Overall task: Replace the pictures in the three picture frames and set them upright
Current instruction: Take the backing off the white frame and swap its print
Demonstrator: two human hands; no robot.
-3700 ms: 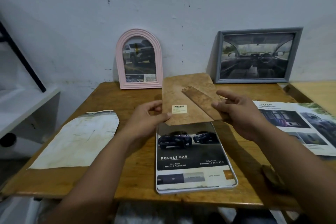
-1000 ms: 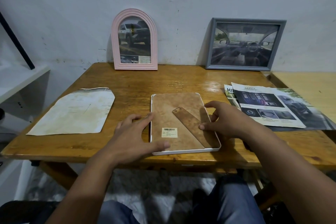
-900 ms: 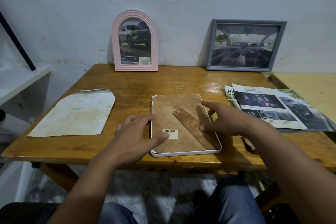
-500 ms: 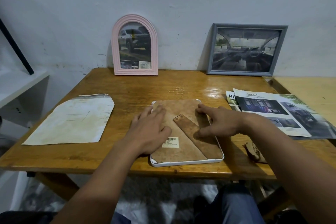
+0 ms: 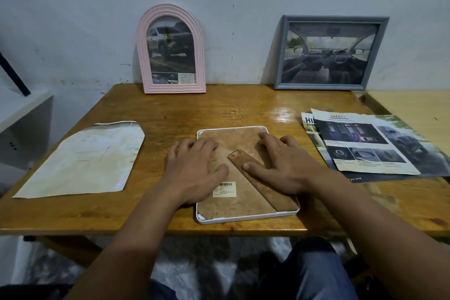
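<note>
While both flat hands, left hand (image 5: 194, 168) and right hand (image 5: 285, 165), press the backing board (image 5: 233, 200), I'd say this white frame (image 5: 243, 219) is light and stiff; lift it by the rim.

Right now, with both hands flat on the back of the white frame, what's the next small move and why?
Probably press the backing board fully into the white frame: its near left corner looks unseated. Both hands, left and right, lie flat on it, and the frame lies face down while the other two stand.

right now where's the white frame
In the head view the white frame lies face down at the table's near edge, centre, under both hands, between the cream sheet and the car brochures.
</note>
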